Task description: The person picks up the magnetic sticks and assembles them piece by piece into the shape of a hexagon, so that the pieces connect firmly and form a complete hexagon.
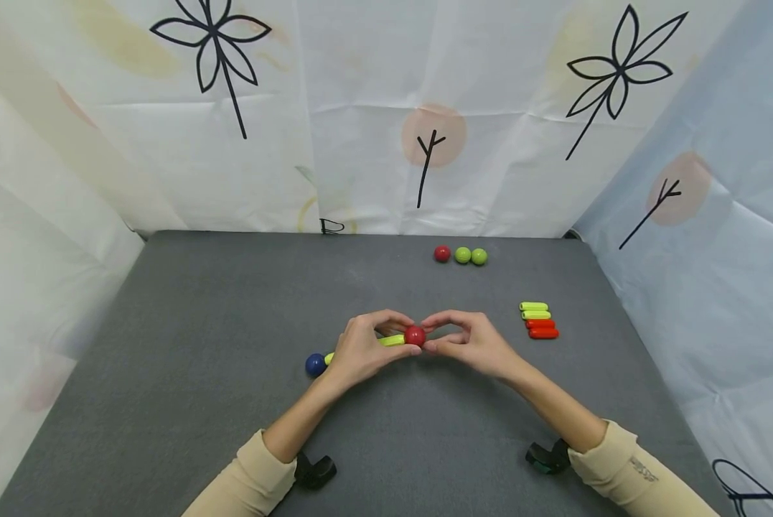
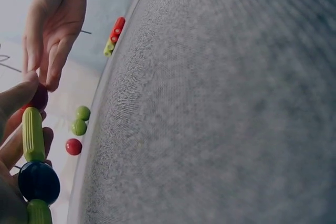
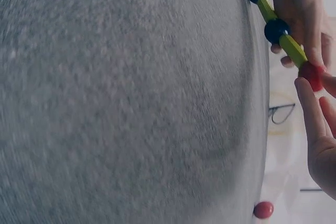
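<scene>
Both hands meet over the table around a chain of plastic balls and sticks. It runs from an end blue ball [image 1: 315,365] through a yellow-green stick [image 3: 266,10], a middle blue ball [image 2: 39,183] and a ridged yellow-green stick [image 2: 33,135] to a red ball [image 1: 415,335]. My left hand [image 1: 360,352] holds the chain near the red end, its thumb against the red ball; from the head view it hides the middle blue ball. Coming from the right, my right hand [image 1: 479,346] pinches the red ball's outer side between thumb and fingertips.
Farther back on the grey table [image 1: 231,301] lie a loose red ball [image 1: 442,253] and two green balls [image 1: 463,255]. To the right, two yellow-green sticks [image 1: 535,314] and two red-orange sticks [image 1: 543,333] lie in a stack. Patterned white cloth [image 1: 360,143] encloses the back and sides.
</scene>
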A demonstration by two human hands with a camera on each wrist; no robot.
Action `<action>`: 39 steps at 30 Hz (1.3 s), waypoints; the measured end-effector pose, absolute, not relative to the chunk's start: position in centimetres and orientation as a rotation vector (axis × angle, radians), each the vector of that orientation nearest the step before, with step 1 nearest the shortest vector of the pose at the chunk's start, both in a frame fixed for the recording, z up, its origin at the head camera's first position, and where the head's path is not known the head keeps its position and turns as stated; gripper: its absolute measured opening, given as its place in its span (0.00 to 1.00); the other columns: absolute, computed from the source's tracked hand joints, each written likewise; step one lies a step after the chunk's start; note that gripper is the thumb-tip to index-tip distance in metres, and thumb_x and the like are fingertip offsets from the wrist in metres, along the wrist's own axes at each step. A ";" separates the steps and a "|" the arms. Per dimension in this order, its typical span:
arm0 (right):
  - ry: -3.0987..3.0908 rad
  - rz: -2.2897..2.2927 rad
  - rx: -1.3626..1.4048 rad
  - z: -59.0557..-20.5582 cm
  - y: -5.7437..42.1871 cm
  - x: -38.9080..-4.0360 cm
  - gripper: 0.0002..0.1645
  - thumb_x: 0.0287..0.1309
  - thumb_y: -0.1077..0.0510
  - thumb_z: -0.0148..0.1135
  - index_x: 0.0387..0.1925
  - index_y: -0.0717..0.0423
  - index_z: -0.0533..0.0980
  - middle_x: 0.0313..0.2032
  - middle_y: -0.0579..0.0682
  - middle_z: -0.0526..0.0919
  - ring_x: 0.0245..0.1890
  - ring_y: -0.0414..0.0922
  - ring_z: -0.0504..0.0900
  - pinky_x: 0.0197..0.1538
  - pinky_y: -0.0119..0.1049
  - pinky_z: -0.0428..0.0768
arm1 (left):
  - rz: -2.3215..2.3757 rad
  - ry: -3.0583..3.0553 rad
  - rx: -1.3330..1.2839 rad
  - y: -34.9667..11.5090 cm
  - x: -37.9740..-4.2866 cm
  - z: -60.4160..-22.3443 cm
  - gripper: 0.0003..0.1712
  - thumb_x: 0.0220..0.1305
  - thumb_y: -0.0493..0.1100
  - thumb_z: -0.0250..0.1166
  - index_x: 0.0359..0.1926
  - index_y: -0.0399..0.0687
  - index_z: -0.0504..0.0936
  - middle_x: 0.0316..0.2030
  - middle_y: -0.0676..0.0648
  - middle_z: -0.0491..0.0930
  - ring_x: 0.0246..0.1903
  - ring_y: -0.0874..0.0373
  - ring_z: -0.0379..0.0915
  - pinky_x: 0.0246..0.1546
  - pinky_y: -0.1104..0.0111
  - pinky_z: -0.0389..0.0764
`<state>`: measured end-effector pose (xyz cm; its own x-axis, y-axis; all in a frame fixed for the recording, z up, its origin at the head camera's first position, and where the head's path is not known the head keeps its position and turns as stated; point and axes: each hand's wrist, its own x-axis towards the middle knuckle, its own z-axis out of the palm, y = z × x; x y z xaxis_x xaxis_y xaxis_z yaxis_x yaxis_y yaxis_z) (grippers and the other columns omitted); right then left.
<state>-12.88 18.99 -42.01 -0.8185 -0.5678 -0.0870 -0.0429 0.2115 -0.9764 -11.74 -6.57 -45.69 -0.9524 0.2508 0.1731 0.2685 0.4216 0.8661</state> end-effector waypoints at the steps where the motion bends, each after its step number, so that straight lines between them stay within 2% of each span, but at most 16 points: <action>1: 2.068 -1.645 -0.569 -41.9 19.3 -13.0 0.25 0.72 0.69 0.66 0.67 0.72 0.75 0.65 0.74 0.80 0.51 0.39 0.94 0.56 0.30 0.87 | -1.607 -2.637 -0.482 -6.6 -11.8 -45.7 0.22 0.54 0.53 0.87 0.49 0.63 0.92 0.42 0.59 0.94 0.41 0.63 0.89 0.37 0.68 0.80; 5: 2.145 -1.648 -0.563 -41.3 21.1 -13.6 0.27 0.73 0.68 0.66 0.68 0.75 0.73 0.65 0.77 0.78 0.54 0.41 0.94 0.57 0.29 0.87 | -1.592 -2.655 -0.471 -6.7 -11.8 -45.8 0.21 0.53 0.54 0.88 0.49 0.66 0.92 0.42 0.60 0.94 0.41 0.64 0.87 0.39 0.67 0.80; 8: 2.252 -1.623 -0.529 -40.7 23.1 -14.4 0.26 0.73 0.65 0.68 0.67 0.73 0.75 0.65 0.71 0.81 0.55 0.41 0.93 0.57 0.30 0.88 | -1.589 -2.666 -0.454 -6.7 -11.8 -45.8 0.21 0.53 0.54 0.88 0.48 0.68 0.93 0.41 0.61 0.94 0.40 0.65 0.86 0.39 0.67 0.80; 13: 2.459 -1.550 -0.462 -40.4 27.5 -16.4 0.23 0.75 0.62 0.68 0.64 0.70 0.77 0.60 0.64 0.87 0.52 0.29 0.91 0.54 0.30 0.88 | -1.595 -2.674 -0.453 -6.7 -11.7 -45.7 0.21 0.53 0.54 0.88 0.48 0.67 0.93 0.41 0.61 0.94 0.41 0.62 0.86 0.37 0.67 0.79; 16: 2.553 -1.488 -0.398 -40.7 30.3 -17.5 0.24 0.74 0.60 0.70 0.63 0.70 0.78 0.57 0.61 0.89 0.50 0.26 0.90 0.51 0.28 0.88 | -1.601 -2.680 -0.466 -6.8 -11.7 -45.6 0.21 0.53 0.53 0.88 0.48 0.65 0.93 0.41 0.60 0.94 0.41 0.59 0.87 0.36 0.68 0.78; 20: 2.615 -1.412 -0.341 -41.3 33.5 -18.4 0.26 0.72 0.57 0.73 0.63 0.70 0.79 0.54 0.45 0.90 0.50 0.26 0.89 0.50 0.25 0.87 | -1.605 -2.687 -0.480 -6.8 -11.6 -45.6 0.21 0.53 0.52 0.88 0.48 0.64 0.93 0.41 0.59 0.94 0.41 0.57 0.87 0.35 0.69 0.77; 22: 2.641 -1.366 -0.335 -41.7 34.7 -18.8 0.26 0.71 0.57 0.73 0.63 0.69 0.80 0.53 0.40 0.90 0.50 0.26 0.88 0.49 0.23 0.86 | -1.606 -2.686 -0.483 -6.8 -11.7 -45.6 0.21 0.53 0.52 0.88 0.48 0.64 0.93 0.41 0.59 0.94 0.41 0.57 0.87 0.35 0.69 0.77; 25: 2.664 -1.296 -0.337 -42.4 36.1 -19.2 0.24 0.71 0.58 0.73 0.62 0.68 0.81 0.54 0.45 0.92 0.49 0.23 0.86 0.48 0.21 0.84 | -1.610 -2.682 -0.483 -6.9 -11.7 -45.6 0.21 0.53 0.52 0.88 0.48 0.63 0.93 0.41 0.59 0.94 0.41 0.57 0.88 0.35 0.69 0.78; 30: 2.688 -1.177 -0.324 -43.5 37.5 -19.3 0.23 0.71 0.59 0.72 0.62 0.67 0.81 0.57 0.64 0.90 0.46 0.21 0.83 0.47 0.23 0.84 | -1.608 -2.686 -0.484 -6.7 -11.6 -45.6 0.21 0.53 0.53 0.88 0.48 0.64 0.93 0.41 0.59 0.94 0.41 0.59 0.87 0.35 0.70 0.78; 35: 2.698 -1.131 -0.305 -43.9 38.0 -19.6 0.21 0.72 0.57 0.72 0.61 0.65 0.83 0.55 0.64 0.90 0.44 0.24 0.84 0.46 0.25 0.84 | -1.607 -2.690 -0.486 -6.7 -11.6 -45.7 0.21 0.53 0.52 0.88 0.48 0.63 0.93 0.41 0.59 0.94 0.41 0.60 0.87 0.36 0.70 0.79; 39: 2.714 -1.122 -0.315 -44.0 38.0 -20.0 0.20 0.73 0.58 0.71 0.59 0.66 0.83 0.53 0.65 0.91 0.42 0.25 0.85 0.44 0.27 0.84 | -1.602 -2.691 -0.478 -6.6 -11.6 -45.7 0.21 0.53 0.52 0.88 0.48 0.63 0.93 0.41 0.59 0.94 0.41 0.59 0.87 0.37 0.69 0.78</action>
